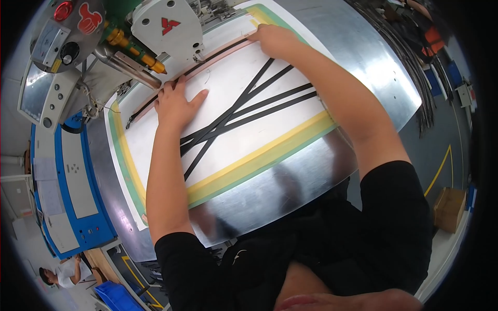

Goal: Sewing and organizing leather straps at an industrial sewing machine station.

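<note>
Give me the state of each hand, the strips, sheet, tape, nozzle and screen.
Left hand: spread, fingertips on the long strip
Right hand: fingers at that strip's right end, pinching or pressing unclear
Long strip: nearly straight
Short strips: loose, crossed
Sheet: flat
Tape: stuck along the sheet's edges
Nozzle: angled downward
Screen: glare, on or off unclear

Cannot see the stretch of black strip (223, 52) beneath the left hand (176, 108), nor some ends of the loose black straps (236, 109) under the left forearm (168, 181) and right forearm (353, 98). Cannot follow the white machine (184, 36) past the upper edge, read the little gauge (50, 42), or make out the distant person (67, 272) clearly.
</note>
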`<state>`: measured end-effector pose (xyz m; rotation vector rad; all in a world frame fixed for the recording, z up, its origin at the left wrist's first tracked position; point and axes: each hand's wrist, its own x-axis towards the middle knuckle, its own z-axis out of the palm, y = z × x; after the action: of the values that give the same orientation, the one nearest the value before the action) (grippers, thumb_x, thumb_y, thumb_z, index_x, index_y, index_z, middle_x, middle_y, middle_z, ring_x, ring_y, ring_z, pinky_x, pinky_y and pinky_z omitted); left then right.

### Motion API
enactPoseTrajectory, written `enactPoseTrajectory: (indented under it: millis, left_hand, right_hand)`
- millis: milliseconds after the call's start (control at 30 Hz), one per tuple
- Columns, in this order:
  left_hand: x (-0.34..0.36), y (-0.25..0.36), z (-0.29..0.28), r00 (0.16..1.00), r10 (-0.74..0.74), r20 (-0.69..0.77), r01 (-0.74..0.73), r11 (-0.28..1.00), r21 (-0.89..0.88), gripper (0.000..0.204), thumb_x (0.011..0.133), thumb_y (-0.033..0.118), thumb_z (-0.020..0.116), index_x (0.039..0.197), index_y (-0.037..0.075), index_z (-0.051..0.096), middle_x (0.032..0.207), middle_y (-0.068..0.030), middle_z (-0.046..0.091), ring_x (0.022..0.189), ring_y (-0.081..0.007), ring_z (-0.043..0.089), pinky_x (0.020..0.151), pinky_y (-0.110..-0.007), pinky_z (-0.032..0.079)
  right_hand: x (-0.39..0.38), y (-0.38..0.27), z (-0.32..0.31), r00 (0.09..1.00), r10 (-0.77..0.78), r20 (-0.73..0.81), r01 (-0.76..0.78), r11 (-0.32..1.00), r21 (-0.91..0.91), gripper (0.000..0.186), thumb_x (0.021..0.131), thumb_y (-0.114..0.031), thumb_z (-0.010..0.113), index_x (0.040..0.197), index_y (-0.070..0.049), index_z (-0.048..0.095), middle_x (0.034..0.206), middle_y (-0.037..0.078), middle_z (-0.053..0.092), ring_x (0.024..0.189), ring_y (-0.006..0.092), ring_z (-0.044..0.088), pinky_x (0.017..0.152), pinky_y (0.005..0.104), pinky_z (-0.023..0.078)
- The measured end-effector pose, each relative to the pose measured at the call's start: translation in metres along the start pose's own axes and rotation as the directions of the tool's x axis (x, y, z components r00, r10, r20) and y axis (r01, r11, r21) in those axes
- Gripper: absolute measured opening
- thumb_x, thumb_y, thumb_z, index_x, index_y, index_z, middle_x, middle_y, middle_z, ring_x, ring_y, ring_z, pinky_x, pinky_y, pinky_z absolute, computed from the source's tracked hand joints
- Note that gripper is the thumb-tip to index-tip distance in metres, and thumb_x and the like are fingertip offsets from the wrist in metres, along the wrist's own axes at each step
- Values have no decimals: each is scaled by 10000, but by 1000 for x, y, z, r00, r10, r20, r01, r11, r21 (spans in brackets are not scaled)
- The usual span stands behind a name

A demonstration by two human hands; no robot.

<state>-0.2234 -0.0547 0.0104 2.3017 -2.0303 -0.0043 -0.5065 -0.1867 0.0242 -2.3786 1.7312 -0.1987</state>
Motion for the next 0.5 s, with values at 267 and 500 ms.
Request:
enactPoseTrajectory:
  millis: [267,500]
  left_hand:
    - [-1,1,-3,1000,5,7,-5,1000,28,904,865,733,639,1529,134,506,1528,-231,450,1444,-445,391,1160,-614,313]
    - [8,22,-3,999,44,16,-45,998,34,907,883,733,624,1556,142,484,1530,-233,454,1416,-453,417,1169,-583,324]
  right_hand:
    - [-1,-12,-3,1000,-19,16,19,1000,-7,441,944,-8,524,1283,-202,728,1243,84,718,1146,308,686,931,425,561]
    - [0,-27,11,989,-144,-47,143,990,-20,314,951,-41,550,1171,-130,756,1189,86,731,1102,325,707,897,440,579]
